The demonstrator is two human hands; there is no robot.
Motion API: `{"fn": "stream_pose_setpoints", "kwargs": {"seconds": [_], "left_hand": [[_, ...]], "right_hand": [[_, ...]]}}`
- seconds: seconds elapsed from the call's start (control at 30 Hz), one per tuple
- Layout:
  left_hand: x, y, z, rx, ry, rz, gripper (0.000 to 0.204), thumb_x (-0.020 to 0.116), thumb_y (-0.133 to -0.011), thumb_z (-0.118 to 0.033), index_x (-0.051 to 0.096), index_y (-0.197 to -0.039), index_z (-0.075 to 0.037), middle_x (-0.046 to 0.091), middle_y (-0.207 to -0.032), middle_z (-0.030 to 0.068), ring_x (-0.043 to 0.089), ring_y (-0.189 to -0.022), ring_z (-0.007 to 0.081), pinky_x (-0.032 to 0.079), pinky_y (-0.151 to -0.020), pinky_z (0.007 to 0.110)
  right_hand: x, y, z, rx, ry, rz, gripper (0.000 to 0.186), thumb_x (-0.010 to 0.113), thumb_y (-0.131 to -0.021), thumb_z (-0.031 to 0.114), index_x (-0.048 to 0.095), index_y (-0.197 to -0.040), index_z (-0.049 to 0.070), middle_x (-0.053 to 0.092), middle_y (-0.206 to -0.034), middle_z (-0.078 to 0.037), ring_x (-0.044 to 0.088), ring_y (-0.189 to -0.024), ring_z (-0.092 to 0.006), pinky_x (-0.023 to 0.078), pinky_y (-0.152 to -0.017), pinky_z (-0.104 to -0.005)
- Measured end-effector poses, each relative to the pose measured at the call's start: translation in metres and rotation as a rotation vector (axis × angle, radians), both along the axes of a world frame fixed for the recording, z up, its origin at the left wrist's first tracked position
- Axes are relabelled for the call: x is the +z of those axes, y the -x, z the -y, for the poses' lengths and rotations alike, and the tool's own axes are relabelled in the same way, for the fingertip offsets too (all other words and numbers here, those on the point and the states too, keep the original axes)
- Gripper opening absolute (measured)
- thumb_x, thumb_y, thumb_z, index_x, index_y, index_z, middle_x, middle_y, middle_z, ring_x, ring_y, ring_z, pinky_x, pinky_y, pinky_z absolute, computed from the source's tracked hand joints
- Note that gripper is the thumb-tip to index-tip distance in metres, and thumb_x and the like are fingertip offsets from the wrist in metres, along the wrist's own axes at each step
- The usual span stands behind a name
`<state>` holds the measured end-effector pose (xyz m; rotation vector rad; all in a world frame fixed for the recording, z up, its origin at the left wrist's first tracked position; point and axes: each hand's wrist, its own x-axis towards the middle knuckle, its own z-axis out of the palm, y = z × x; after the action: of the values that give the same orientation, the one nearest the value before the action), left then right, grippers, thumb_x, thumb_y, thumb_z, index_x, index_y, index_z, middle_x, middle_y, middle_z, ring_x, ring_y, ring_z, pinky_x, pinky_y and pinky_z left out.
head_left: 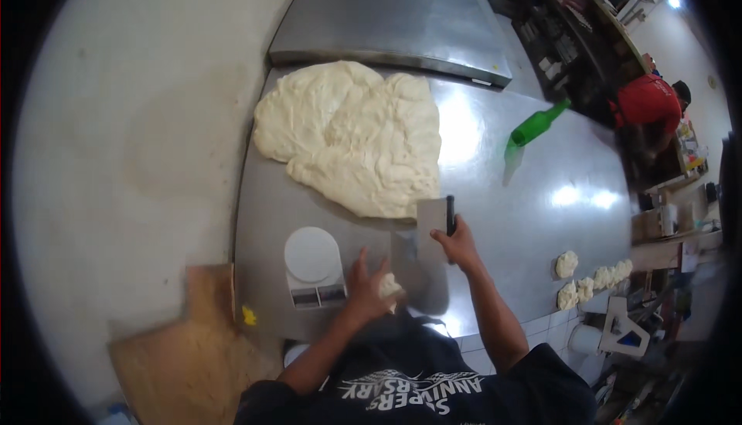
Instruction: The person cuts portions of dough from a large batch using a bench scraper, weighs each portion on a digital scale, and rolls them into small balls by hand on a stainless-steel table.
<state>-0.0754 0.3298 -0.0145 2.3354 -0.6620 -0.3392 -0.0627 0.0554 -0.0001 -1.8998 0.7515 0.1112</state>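
Note:
My right hand (456, 241) grips a metal bench scraper (430, 222) by its dark handle, beside the bottom edge of a large, uneven slab of pale dough (348, 131). My left hand (365, 290) holds a small lump of dough (388, 290) low over the steel table (270, 201), its fingers slightly blurred and partly spread around the lump. Just left of that hand sits a white scale (313, 259) with a round pan and dark panels at the front.
Several small dough pieces (568, 265) lie at the right edge. A green bottle (533, 125) is at the upper right. A raised steel slab (386, 15) borders the back, a wall (131, 100) the left, with cardboard (170, 332) below. A co-worker in red (649, 108) bends at a counter.

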Motion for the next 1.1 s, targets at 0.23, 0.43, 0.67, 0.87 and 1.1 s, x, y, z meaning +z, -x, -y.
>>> {"fn": "stream_pose_setpoints", "kwargs": {"seconds": [0.23,0.43,0.67,0.87,1.1], "left_hand": [[0.027,-0.19,0.057,-0.047,0.186,0.259,0.064,0.084,-0.083,-0.032,0.063,-0.14,-0.012,0.044,-0.152,0.02,0.038,-0.142,0.0436,0.033,-0.12,0.054],[0.021,-0.383,0.167,-0.073,0.229,0.424,0.053,0.078,-0.088,-0.033,0.065,-0.135,-0.01,0.051,-0.148,0.0173,0.041,-0.142,0.0402,0.033,-0.119,0.052],[-0.029,-0.515,0.247,-0.122,-0.221,0.176,0.064,0.063,-0.096,-0.04,0.049,-0.152,-0.013,0.045,-0.159,0.0153,0.035,-0.152,0.0359,0.035,-0.121,0.052],[-0.045,-0.541,0.254,-0.317,-0.376,0.118,0.067,0.055,-0.098,-0.044,0.046,-0.156,-0.013,0.039,-0.166,0.0157,0.045,-0.146,0.0347,0.034,-0.12,0.05],[-0.046,-0.522,0.228,-0.315,-0.325,0.266,0.058,0.051,-0.101,-0.035,0.053,-0.149,-0.003,0.049,-0.158,0.0189,0.05,-0.142,0.0326,0.034,-0.119,0.047]], "right_hand": [[0.027,-0.188,0.06,0.013,0.251,0.125,0.052,0.078,-0.083,0.024,0.054,-0.116,-0.008,0.07,-0.103,-0.029,0.072,-0.094,-0.0412,0.056,-0.082,-0.0457],[0.031,-0.37,0.107,-0.023,0.486,0.143,0.055,0.072,-0.084,0.025,0.048,-0.12,-0.008,0.069,-0.113,-0.035,0.068,-0.106,-0.0517,0.055,-0.092,-0.0537],[-0.003,-0.475,0.104,0.014,0.641,0.016,0.059,0.072,-0.088,0.03,0.046,-0.123,-0.01,0.069,-0.114,-0.035,0.069,-0.109,-0.0498,0.055,-0.093,-0.0539],[-0.029,-0.493,0.093,0.017,0.687,-0.102,0.055,0.07,-0.09,0.028,0.049,-0.126,-0.008,0.07,-0.116,-0.033,0.069,-0.11,-0.0487,0.055,-0.097,-0.0522],[-0.028,-0.504,0.085,0.026,0.738,-0.166,0.052,0.071,-0.088,0.023,0.048,-0.123,-0.007,0.071,-0.113,-0.032,0.071,-0.109,-0.0463,0.057,-0.094,-0.0508]]}}
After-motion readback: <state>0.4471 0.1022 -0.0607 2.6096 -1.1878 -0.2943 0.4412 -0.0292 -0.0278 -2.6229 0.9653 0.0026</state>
